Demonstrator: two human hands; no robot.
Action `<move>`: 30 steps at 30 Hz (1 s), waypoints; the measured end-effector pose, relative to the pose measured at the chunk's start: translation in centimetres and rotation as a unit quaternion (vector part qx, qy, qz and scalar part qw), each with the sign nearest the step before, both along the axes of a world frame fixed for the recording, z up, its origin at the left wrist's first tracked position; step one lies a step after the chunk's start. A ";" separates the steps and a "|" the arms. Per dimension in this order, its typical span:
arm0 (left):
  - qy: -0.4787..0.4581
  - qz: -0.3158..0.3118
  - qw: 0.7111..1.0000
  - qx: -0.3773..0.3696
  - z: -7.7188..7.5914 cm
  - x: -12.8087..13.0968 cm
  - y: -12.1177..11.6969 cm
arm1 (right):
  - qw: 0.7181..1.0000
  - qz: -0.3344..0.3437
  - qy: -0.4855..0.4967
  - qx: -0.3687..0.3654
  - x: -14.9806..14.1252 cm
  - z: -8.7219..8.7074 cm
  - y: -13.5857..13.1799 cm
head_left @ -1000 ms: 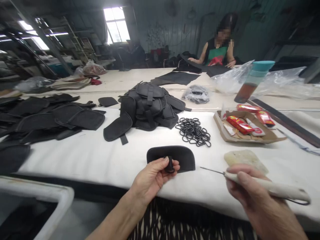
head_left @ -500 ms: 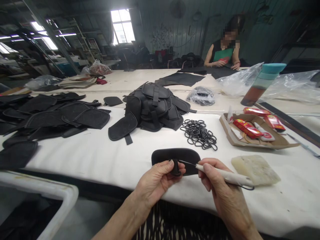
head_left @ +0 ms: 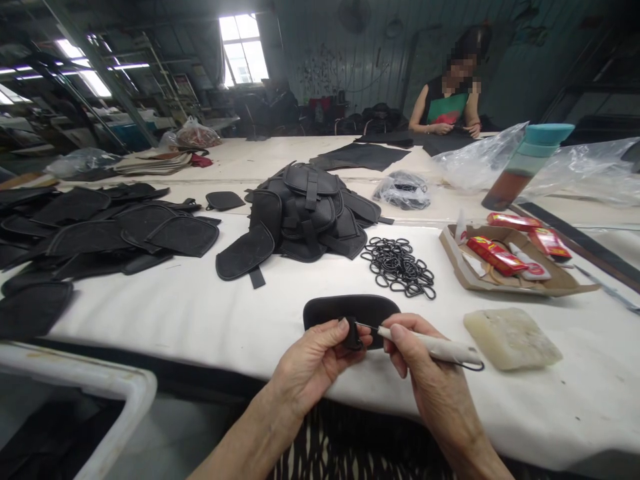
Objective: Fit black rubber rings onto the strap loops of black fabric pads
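Observation:
Between the thumb and fingers of my left hand (head_left: pixel 317 357) is a black strap (head_left: pixel 353 333), folded into a loop and joined to a black padded panel (head_left: pixel 350 308) on the table. My right hand (head_left: pixel 423 360) grips the pale handle of an awl (head_left: pixel 435 345). The awl's thin metal shaft points left and its tip meets the strap at my left fingertips; whether it has gone through is hidden. A heap of black metal rings (head_left: pixel 400 267) lies just beyond. To the right of my right hand sits a yellowish, translucent block (head_left: pixel 513 339).
Black panels are heaped in the middle (head_left: pixel 300 207) and at the left (head_left: pixel 110 227). A cardboard tray (head_left: pixel 500 283) holds red boxes and small tubes. Behind it leans a blue-lidded bottle (head_left: pixel 525 167). A white bin (head_left: pixel 145 387) stands lower left. A co-worker (head_left: pixel 447 110) sits across the table.
My right hand has moved left with the awl, bringing its handle closer to the strap. My left hand stays nearly still. Across the table, the co-worker's hands have shifted slightly.

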State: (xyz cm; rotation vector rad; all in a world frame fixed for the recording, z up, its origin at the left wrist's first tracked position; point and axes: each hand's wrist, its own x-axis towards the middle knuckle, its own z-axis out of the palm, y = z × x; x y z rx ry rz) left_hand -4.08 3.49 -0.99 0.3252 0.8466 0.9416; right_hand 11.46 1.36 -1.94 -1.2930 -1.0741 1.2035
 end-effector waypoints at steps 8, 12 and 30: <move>0.028 0.054 0.998 -0.007 0.3 0.8 -0.3 | 0.991 0.087 -0.094 0.046 1.2 1.7 0.4; 0.056 0.077 0.995 0.002 0.3 1.3 -0.4 | 0.969 0.165 -0.144 0.115 1.7 2.7 0.8; 0.059 0.117 0.991 -0.027 0.6 1.5 -0.6 | 0.985 -0.037 -0.105 0.132 5.1 4.3 -2.8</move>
